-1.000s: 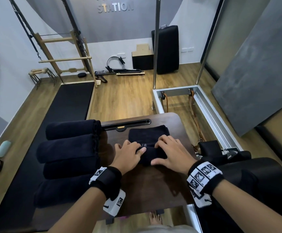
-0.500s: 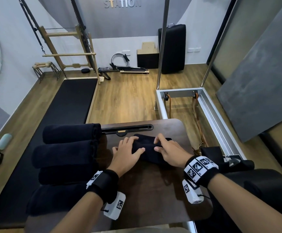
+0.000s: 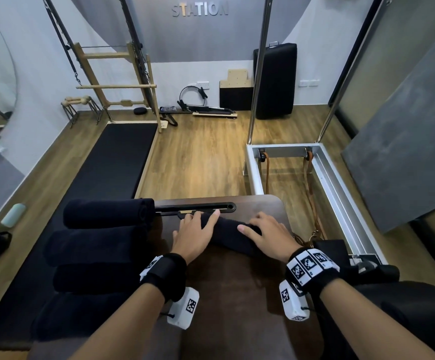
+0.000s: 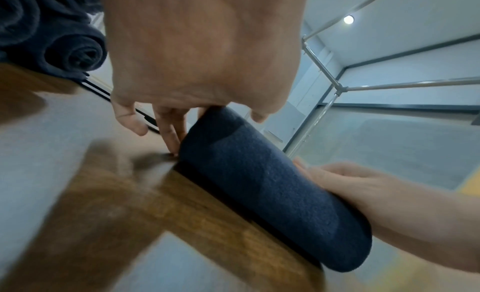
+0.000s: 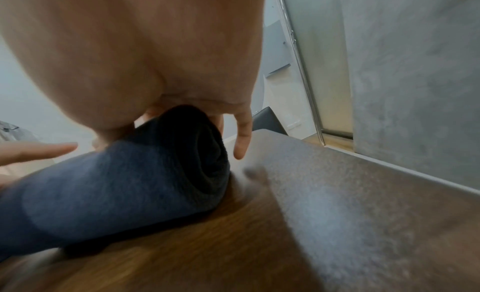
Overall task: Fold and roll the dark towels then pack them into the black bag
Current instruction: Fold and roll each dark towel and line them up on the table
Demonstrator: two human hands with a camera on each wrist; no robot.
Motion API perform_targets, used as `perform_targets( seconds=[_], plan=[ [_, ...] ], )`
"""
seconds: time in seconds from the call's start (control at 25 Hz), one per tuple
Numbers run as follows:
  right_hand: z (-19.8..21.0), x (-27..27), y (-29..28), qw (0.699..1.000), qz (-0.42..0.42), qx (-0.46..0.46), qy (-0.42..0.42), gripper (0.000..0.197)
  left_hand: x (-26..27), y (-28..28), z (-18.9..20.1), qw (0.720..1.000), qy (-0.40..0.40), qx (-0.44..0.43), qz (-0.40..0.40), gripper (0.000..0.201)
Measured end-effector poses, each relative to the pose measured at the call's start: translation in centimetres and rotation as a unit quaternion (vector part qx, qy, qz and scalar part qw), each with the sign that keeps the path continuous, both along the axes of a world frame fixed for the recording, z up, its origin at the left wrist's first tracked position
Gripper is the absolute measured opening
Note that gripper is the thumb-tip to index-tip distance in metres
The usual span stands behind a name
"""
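Rolling is almost done: both hands lie on top of one dark towel [image 3: 228,231], now a tight roll lying across the far middle of the brown surface [image 3: 239,294]. The left hand [image 3: 194,233] sits at the roll's nine o'clock end, the right hand [image 3: 267,236] at its three o'clock end. Neither grip is clenched; fingers are fairly straight, draped over the roll and pressing down, with the left fingertips [image 4: 172,141] reaching the surface beyond it.

To finish well, I would keep even pressure from both palms so the ends stay level and the spiral [image 5: 210,150] at the right end does not telescope outward. The loose edge should end underneath, so the roll stays closed when let go. Then it can join the finished rolls [image 3: 107,233], stacked at nine o'clock.

Hard to make out: the towel's free edge is hidden under the hands and roll, so I cannot tell whether any flat cloth remains. The black bag is not clearly identifiable; dark shapes at the far left edge and at four o'clock could be it. The bottom rolls of the stack merge into shadow, so their count is unsure.
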State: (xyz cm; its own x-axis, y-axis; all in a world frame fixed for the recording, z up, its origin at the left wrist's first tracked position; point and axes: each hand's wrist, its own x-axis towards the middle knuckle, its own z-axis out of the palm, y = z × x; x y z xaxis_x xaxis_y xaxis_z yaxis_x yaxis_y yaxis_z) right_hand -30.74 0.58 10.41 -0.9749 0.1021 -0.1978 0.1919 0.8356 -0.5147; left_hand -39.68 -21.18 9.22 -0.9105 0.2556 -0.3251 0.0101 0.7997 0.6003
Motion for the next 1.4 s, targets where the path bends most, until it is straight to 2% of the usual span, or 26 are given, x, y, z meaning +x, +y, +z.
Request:
perform_targets(
  seconds=[0.12, 0.28, 0.6, 0.72, 0.8, 0.88, 0.96, 1.04, 1.12, 1.24, 1.32, 1.4],
  plan=[
    [-0.1, -0.7, 0.3, 0.997, -0.066, -0.029, -0.014, 0.053, -0.9, 0.3, -0.2, 0.998, -0.041, 0.031, 0.032, 0.086],
    [-0.2, -0.8, -0.2, 0.996, -0.075, 0.023, -0.031, 0.06, -1.4, 0.9, -0.3, 0.984, -0.081, 0.131, 0.087, 0.061],
    [-0.3, 1.9, -0.9, 0.992, -0.07, 0.075, -0.069, 0.074, -0.4, 1.4, -0.4, 0.979, -0.125, 0.128, 0.096, 0.058],
    [0.1, 3.9, -1.8, 0.982, -0.137, 0.116, -0.064, 0.087, 0.8, 1.3, -0.2, 0.974, -0.126, 0.159, 0.098, 0.053],
    [0.3, 5.1, -2.6, 0.975, -0.187, 0.106, -0.064, 0.094, 2.1, 1.2, 0.3, 0.962, -0.131, 0.205, 0.121, 0.047],
    [0.4, 6.0, -3.2, 0.971, -0.224, 0.067, -0.056, 0.097, 3.5, 1.0, 0.8, 0.948, -0.139, 0.247, 0.146, 0.042],
    [0.8, 6.9, -3.7, 0.96, -0.279, -0.029, -0.028, 0.092, 4.8, 0.4, 1.3, 0.934, -0.14, 0.287, 0.163, 0.041],
    [1.7, 7.8, -4.4, 0.925, -0.343, -0.166, 0.016, 0.083, 5.8, -0.5, 2.0, 0.92, -0.131, 0.327, 0.173, 0.039],
    [2.7, 8.5, -5.7, 0.891, -0.371, -0.254, 0.06, 0.076, 6.8, -1.8, 3.0, 0.905, -0.116, 0.364, 0.186, 0.037],
    [4.3, 8.9, -8.9, 0.852, -0.372, -0.343, 0.135, 0.055, 8.2, -4.7, 4.9, 0.895, -0.065, 0.396, 0.193, 0.033],
    [5.4, 8.8, -12.2, 0.843, -0.351, -0.374, 0.162, 0.04, 9.3, -7.8, 6.2, 0.896, -0.013, 0.396, 0.201, 0.032],
    [6.3, 8.3, -15.9, 0.839, -0.328, -0.404, 0.16, 0.036, 10.1, -11.6, 7.3, 0.896, 0.04, 0.387, 0.212, 0.031]
  ],
)
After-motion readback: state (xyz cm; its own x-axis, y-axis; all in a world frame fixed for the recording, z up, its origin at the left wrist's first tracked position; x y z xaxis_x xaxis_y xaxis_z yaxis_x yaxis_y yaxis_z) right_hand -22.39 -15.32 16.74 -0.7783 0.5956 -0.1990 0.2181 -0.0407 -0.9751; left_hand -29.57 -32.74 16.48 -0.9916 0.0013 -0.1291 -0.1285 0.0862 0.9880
